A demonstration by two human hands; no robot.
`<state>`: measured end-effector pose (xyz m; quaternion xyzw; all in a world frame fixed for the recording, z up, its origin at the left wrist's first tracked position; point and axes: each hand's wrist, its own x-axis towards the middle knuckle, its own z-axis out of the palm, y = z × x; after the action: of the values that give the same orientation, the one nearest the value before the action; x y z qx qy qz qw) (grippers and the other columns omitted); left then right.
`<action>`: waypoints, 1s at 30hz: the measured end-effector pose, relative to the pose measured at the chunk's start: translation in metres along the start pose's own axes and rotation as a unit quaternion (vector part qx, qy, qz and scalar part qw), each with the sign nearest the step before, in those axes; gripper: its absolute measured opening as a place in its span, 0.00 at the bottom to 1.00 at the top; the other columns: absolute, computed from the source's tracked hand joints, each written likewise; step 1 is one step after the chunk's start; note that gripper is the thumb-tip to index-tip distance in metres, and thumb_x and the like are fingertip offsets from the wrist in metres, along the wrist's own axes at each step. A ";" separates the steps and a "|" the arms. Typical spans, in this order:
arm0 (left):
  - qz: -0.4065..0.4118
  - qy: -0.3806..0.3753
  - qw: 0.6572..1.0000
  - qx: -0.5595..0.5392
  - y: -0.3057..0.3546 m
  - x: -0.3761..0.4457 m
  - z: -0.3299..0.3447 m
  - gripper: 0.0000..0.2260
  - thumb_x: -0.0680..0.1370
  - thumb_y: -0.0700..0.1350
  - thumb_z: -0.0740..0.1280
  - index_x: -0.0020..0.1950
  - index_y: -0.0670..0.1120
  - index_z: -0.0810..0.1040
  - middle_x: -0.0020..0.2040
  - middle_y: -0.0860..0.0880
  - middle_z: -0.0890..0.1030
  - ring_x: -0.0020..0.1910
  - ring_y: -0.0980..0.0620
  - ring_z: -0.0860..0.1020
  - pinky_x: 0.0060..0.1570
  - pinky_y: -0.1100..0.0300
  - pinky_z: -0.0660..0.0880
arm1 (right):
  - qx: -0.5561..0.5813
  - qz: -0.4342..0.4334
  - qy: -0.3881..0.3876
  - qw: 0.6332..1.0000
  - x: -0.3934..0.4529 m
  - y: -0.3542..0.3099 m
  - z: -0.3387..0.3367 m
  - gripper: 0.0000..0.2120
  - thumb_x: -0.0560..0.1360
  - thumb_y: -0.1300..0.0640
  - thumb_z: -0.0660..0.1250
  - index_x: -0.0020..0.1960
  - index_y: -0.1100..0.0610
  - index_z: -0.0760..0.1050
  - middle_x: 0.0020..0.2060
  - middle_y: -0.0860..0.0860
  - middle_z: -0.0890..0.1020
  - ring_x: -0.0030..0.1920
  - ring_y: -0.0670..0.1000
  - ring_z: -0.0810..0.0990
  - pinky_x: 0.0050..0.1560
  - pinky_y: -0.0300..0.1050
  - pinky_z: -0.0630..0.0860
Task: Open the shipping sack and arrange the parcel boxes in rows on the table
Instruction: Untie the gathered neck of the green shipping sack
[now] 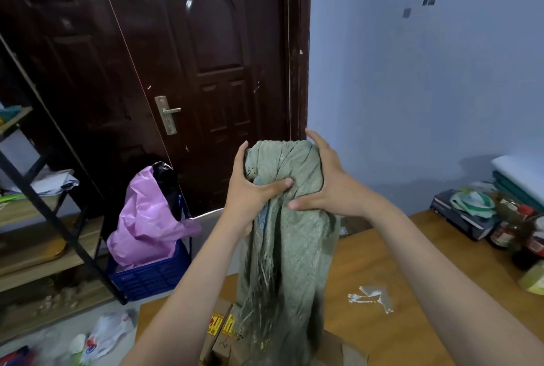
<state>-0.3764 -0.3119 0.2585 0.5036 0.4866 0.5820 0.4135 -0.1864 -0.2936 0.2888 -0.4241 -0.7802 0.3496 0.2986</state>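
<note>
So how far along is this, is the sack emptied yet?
Partly. A few cardboard boxes already lie on the wooden table under the sack. In hand: the left hand and right hand grip the bunched end of the green sack, held up over them. Left: no tidy rows are visible yet.

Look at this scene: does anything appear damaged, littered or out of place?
Yes. The green sack, held up by both hands, has a frayed edge with loose threads hanging. A torn scrap of tape lies on the wooden table, and plastic bags litter the floor at lower left.
</note>
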 end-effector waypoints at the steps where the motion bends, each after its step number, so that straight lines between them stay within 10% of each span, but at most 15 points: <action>1: -0.008 0.001 1.000 0.000 -0.001 0.000 0.002 0.51 0.60 0.46 0.84 0.76 0.60 0.60 0.65 0.55 0.76 0.62 0.58 0.78 0.63 0.51 0.77 | -0.001 0.002 0.000 1.000 0.000 0.004 -0.001 0.63 0.56 0.42 0.83 0.75 0.32 0.41 0.73 0.43 0.54 0.73 0.48 0.60 0.74 0.54 0.62; 7: -0.049 -0.008 0.999 -0.001 -0.001 -0.004 0.013 0.28 0.64 0.53 0.80 0.60 0.62 0.73 0.56 0.56 0.82 0.57 0.56 0.81 0.57 0.56 0.78 | -0.005 0.020 0.010 1.000 -0.002 0.025 -0.006 0.58 0.55 0.47 0.84 0.72 0.30 0.51 0.69 0.43 0.64 0.67 0.46 0.68 0.66 0.46 0.70; 14: -0.100 -0.218 0.971 0.026 -0.009 -0.005 0.004 0.55 0.67 0.38 0.79 0.75 0.66 0.44 0.67 0.55 0.72 0.65 0.57 0.76 0.65 0.52 0.75 | 0.071 0.043 0.105 0.991 -0.003 0.030 -0.017 0.33 0.61 0.62 0.77 0.63 0.44 0.74 0.51 0.43 0.83 0.51 0.43 0.82 0.49 0.41 0.79; 21: -0.082 -0.124 0.989 -0.003 -0.018 -0.007 0.011 0.46 0.64 0.39 0.80 0.73 0.56 0.57 0.63 0.54 0.74 0.62 0.57 0.77 0.57 0.59 0.78 | 0.267 0.118 0.094 0.952 -0.010 0.023 -0.013 0.12 0.70 0.59 0.74 0.54 0.55 0.83 0.46 0.50 0.87 0.48 0.50 0.86 0.44 0.42 0.81; 27: -0.093 -0.042 0.995 -0.004 -0.020 0.001 0.017 0.40 0.61 0.43 0.83 0.68 0.51 0.66 0.60 0.50 0.78 0.58 0.51 0.80 0.59 0.48 0.79 | 0.316 0.197 0.058 0.926 -0.012 0.028 -0.008 0.21 0.73 0.46 0.72 0.62 0.55 0.76 0.51 0.52 0.86 0.50 0.51 0.86 0.50 0.47 0.81; 30: -0.105 0.017 0.994 0.005 -0.026 0.003 0.020 0.44 0.58 0.48 0.85 0.68 0.52 0.66 0.60 0.51 0.79 0.57 0.52 0.81 0.59 0.49 0.78 | 0.183 0.190 0.093 0.960 -0.007 0.038 -0.004 0.40 0.71 0.35 0.68 0.76 0.43 0.53 0.62 0.50 0.77 0.56 0.50 0.81 0.58 0.50 0.78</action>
<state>-0.3573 -0.3012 0.2340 0.4421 0.5465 0.5414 0.4613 -0.1631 -0.2840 0.2593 -0.5331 -0.5771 0.4954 0.3706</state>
